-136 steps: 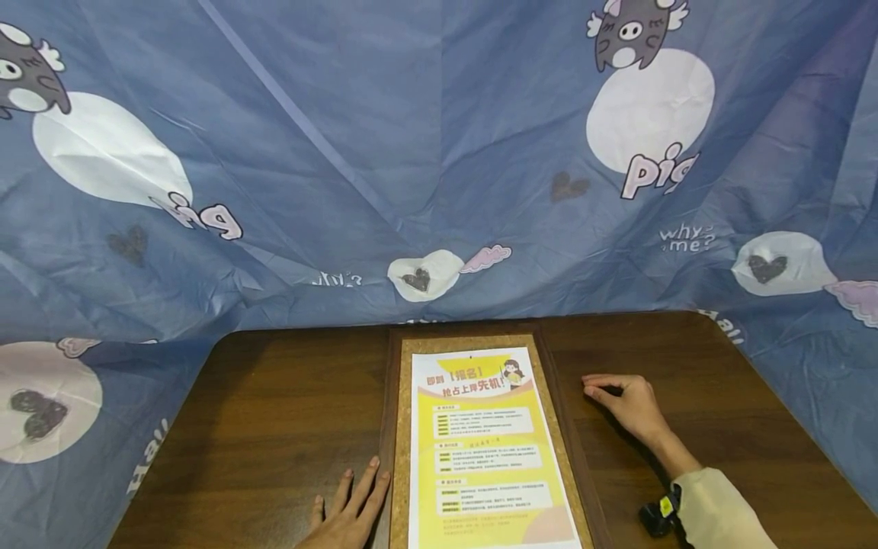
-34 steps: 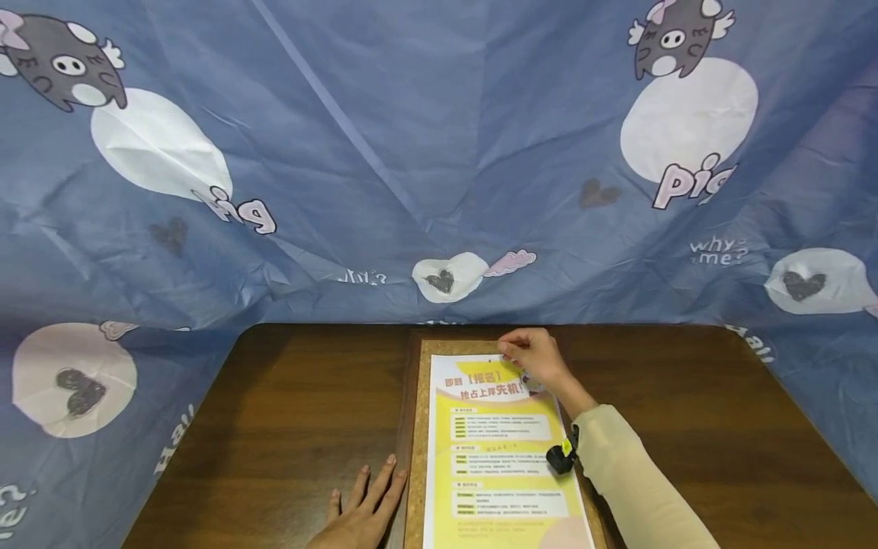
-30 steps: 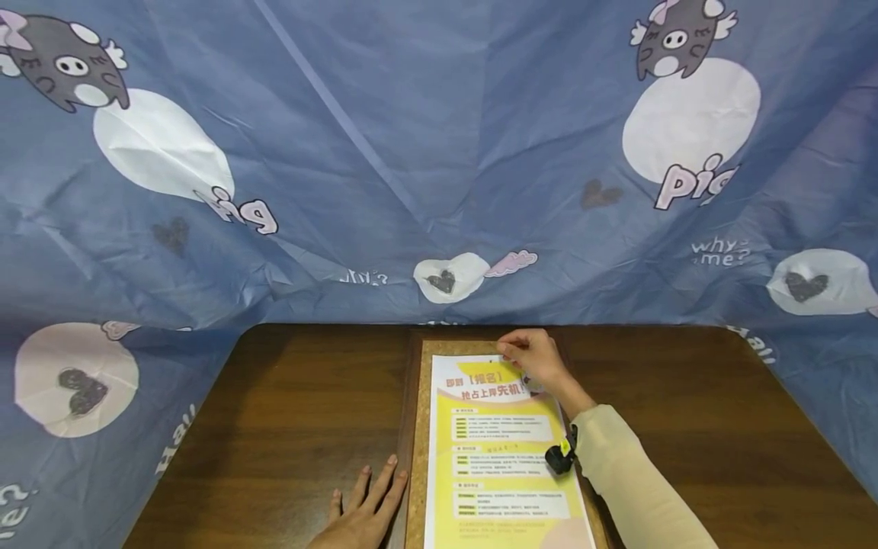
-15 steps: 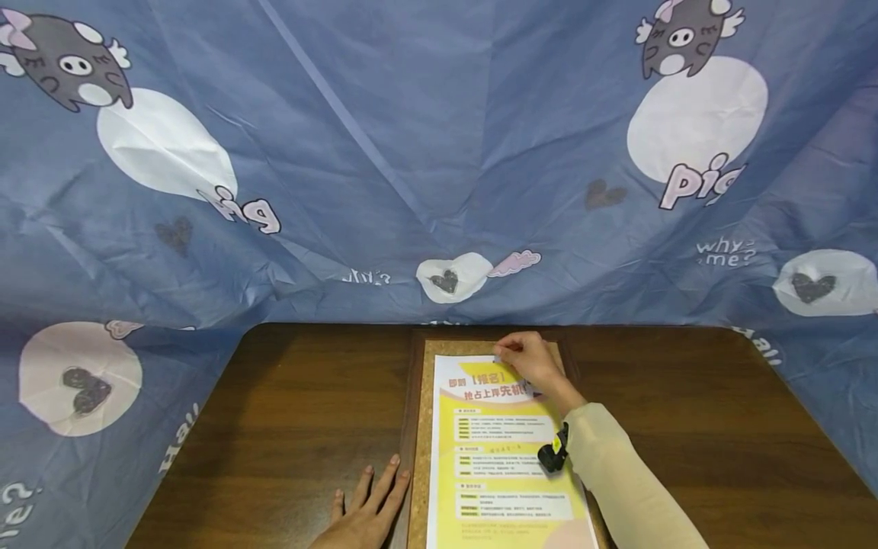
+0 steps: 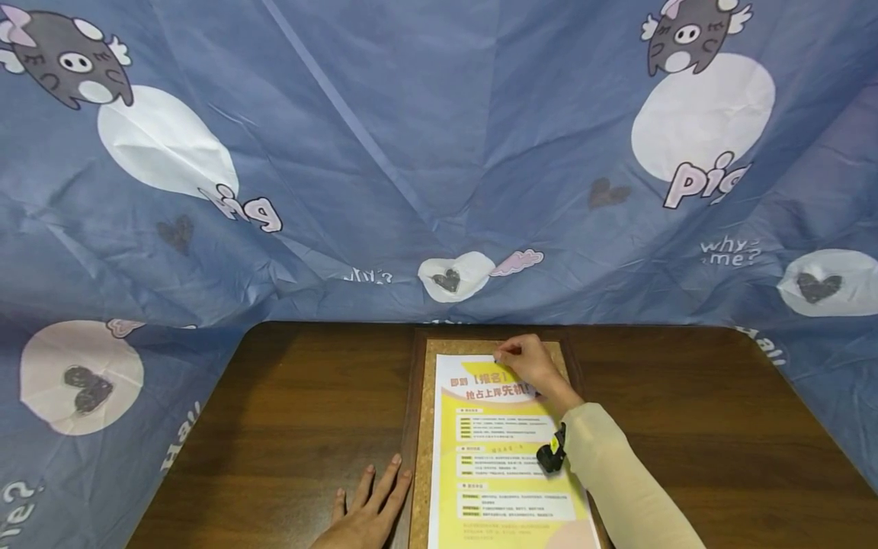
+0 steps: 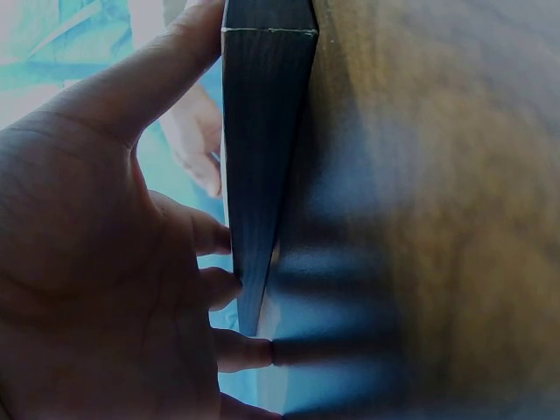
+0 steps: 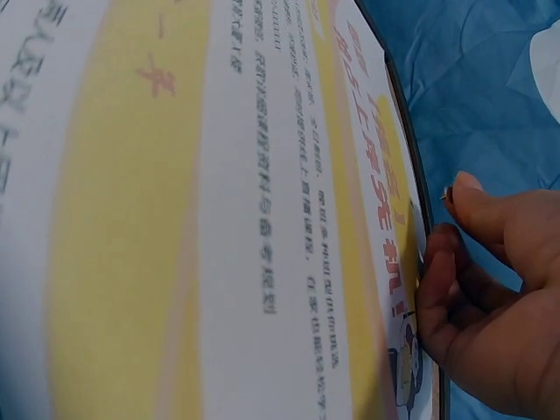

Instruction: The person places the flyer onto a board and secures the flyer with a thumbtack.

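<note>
A yellow and white printed poster (image 5: pixel 507 479) lies on a cork board (image 5: pixel 428 427) with a dark wooden frame. My right hand (image 5: pixel 536 366) is at the top edge of the poster, thumb and forefinger pinched together beside a small dark spot. In the right wrist view these fingertips hold a tiny brass-coloured thumbtack (image 7: pixel 448 196), mostly hidden, its point toward the paper. My left hand (image 5: pixel 365 505) spreads its straight fingers along the left side of the frame. Seen from the left wrist, that hand (image 6: pixel 96 262) rests against the frame's dark side edge (image 6: pixel 255 157).
The board lies in the middle of a brown wooden table (image 5: pixel 315 396) with rounded back corners. Behind and beside it hangs a blue cloth (image 5: pixel 384 152) printed with pigs and hearts. A small black camera (image 5: pixel 551 454) sits on the right wrist above the poster.
My right hand has come from the table right of the board to the poster's top edge, then shifted slightly down onto the dark spot. The left hand stays by the frame.
</note>
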A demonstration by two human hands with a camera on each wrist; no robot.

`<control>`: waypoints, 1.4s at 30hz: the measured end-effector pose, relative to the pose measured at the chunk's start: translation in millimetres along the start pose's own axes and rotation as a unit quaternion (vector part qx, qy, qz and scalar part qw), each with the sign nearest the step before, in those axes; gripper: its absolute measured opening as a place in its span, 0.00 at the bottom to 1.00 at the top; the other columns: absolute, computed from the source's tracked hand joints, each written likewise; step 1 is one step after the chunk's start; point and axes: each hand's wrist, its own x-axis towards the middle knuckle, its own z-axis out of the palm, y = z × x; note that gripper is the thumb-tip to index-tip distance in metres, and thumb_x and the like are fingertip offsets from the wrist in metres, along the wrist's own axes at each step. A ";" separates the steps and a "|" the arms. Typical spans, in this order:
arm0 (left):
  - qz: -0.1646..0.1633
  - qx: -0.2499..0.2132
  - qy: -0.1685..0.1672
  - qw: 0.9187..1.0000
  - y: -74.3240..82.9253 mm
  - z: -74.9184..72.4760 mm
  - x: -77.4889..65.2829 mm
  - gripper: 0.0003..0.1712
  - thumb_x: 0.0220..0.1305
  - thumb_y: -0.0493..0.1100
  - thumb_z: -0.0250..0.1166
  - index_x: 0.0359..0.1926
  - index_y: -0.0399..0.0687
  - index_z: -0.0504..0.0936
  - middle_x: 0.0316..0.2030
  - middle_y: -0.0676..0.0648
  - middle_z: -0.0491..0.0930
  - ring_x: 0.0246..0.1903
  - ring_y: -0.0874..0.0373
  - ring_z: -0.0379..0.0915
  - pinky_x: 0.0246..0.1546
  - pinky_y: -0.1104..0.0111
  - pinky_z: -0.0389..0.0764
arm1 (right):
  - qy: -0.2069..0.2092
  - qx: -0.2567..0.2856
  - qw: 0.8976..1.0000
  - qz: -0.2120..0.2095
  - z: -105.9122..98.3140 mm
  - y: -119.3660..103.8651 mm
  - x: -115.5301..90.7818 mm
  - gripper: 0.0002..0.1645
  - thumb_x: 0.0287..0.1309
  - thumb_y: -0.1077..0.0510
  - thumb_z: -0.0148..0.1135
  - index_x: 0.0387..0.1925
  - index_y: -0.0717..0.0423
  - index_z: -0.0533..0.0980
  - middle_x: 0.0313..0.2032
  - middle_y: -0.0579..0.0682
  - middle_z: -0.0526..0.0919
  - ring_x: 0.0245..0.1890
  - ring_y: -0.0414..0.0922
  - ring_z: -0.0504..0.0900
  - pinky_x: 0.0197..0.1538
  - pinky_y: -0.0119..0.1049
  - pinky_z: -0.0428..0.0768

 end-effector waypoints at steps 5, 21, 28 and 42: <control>0.002 0.002 0.005 1.000 -0.1 0.8 -0.3 0.64 0.54 0.78 0.59 0.78 0.44 0.47 0.77 0.39 0.40 0.70 0.28 0.43 0.50 0.20 0.50 | -0.004 -0.025 1.000 -0.006 1.9 -0.4 0.3 0.08 0.61 0.62 0.68 0.37 0.65 0.86 0.39 0.56 0.86 0.35 0.46 0.80 0.42 0.40 0.78; -0.004 0.000 -0.006 1.000 -0.2 0.6 -0.2 0.65 0.53 0.78 0.61 0.78 0.46 0.46 0.77 0.40 0.38 0.71 0.28 0.42 0.51 0.21 0.50 | 0.001 -0.102 0.995 -0.003 6.5 0.4 1.9 0.05 0.59 0.58 0.71 0.31 0.55 0.88 0.30 0.47 0.86 0.30 0.44 0.81 0.40 0.44 0.80; -0.009 -0.001 -0.017 1.000 1.0 -1.3 0.3 0.66 0.52 0.78 0.61 0.79 0.47 0.45 0.77 0.41 0.37 0.71 0.29 0.41 0.51 0.21 0.49 | 0.027 -0.106 0.994 -0.008 7.2 2.1 5.2 0.04 0.54 0.60 0.73 0.29 0.57 0.88 0.28 0.48 0.86 0.30 0.43 0.80 0.39 0.40 0.77; -0.016 -0.007 -0.031 0.999 1.9 -5.1 -0.2 0.67 0.52 0.74 0.65 0.78 0.44 0.44 0.77 0.38 0.37 0.71 0.28 0.40 0.53 0.22 0.48 | 0.037 -0.110 0.993 0.010 8.2 -0.6 6.3 0.05 0.52 0.59 0.75 0.26 0.56 0.86 0.23 0.46 0.83 0.26 0.43 0.78 0.33 0.37 0.74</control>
